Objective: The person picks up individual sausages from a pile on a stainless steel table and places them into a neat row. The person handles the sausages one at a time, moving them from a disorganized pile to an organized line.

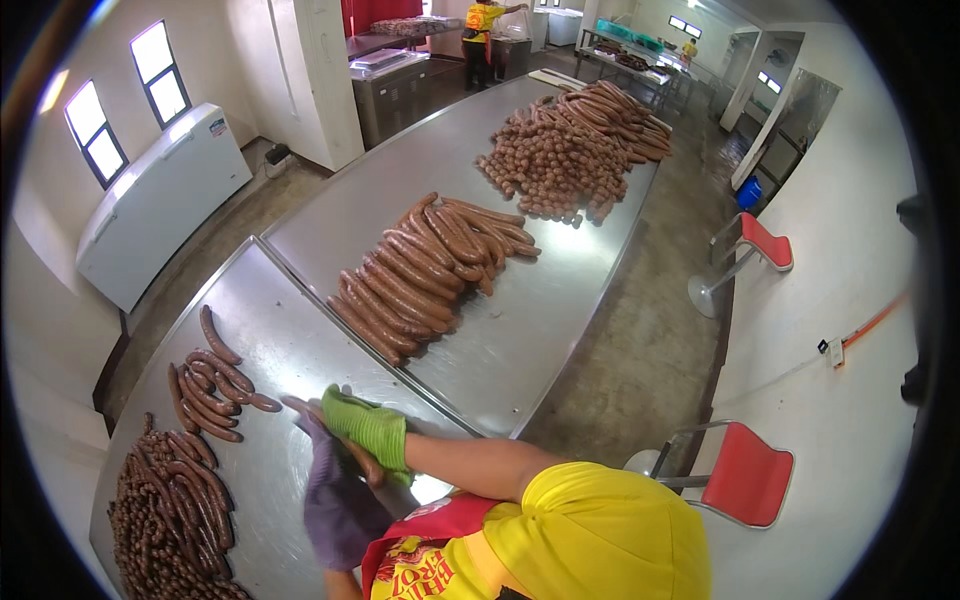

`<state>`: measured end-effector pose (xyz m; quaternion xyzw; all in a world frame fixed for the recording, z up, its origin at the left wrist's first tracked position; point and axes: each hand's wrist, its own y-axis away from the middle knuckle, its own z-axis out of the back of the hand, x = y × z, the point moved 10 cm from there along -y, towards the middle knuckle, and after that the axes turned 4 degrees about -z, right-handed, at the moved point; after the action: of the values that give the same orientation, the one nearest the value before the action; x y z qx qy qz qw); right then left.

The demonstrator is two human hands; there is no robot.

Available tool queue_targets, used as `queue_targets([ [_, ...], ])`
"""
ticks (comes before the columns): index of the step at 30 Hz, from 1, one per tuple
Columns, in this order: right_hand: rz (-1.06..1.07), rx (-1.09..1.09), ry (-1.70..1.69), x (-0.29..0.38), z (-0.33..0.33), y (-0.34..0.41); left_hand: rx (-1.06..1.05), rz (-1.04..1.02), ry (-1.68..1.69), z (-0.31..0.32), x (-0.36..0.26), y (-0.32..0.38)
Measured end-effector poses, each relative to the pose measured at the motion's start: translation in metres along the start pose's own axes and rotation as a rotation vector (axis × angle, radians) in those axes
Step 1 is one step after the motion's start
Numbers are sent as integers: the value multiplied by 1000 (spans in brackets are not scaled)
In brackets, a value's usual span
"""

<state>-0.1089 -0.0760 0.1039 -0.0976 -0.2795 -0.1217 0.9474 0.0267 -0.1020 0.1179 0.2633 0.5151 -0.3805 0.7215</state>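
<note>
A long brown sausage (367, 463) runs between my two gloved hands, low over the near steel table (277, 487). My left hand (334, 487), in a purple glove, is against its left side. In a ribbed green glove, my right hand (365, 427) grips it from the other side, and both sets of fingers are partly hidden. One sausage end shows beyond my fingertips, close to a loose group of sausages (210, 397) on the left. Nearer me at the left edge lie darker sausages (199, 510) beside a heap of small round sausage links (150, 547).
Across a raised seam, a second steel table (525, 315) carries a row of thick sausages (412, 285) and a pile of small links (555, 165). Red-seated stools (750, 476) stand along the right wall. A white chest freezer (165, 202) is at left; a person (480, 37) stands far back.
</note>
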Motion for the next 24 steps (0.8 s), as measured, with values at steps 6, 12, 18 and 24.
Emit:
queue_targets([
  [6,-45,6,87,-11,19,10,-305,-42,67,27,-18,-30],
  [12,-70,-102,656,31,49,20,-330,169,667,-29,-28,-107],
  [18,187,-664,-536,3,113,7,-467,-568,-428,-27,-98,-65],
  [24,12,-207,-452,29,10,52,-227,-87,591,2,-15,-119],
])
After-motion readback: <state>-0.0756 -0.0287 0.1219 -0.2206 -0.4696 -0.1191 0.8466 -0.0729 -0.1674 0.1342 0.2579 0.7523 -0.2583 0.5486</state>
